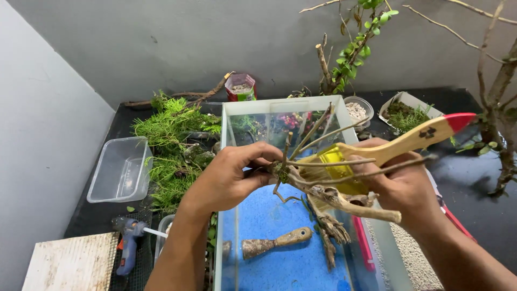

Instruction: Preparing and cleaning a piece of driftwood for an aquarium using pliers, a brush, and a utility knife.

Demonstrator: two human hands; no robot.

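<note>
Left hand [229,178] grips driftwood [323,196] at mossy end. Right hand [401,180] clenches brush [404,143], bristles against wood. Glass tank [280,110] beneath both hands.

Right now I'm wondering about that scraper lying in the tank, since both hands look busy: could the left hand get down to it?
Probably not yet. The left hand grips the driftwood branch above the glass tank. The scraper lies uncovered on the blue floor below, so only the hand's load stands in the way.
</note>
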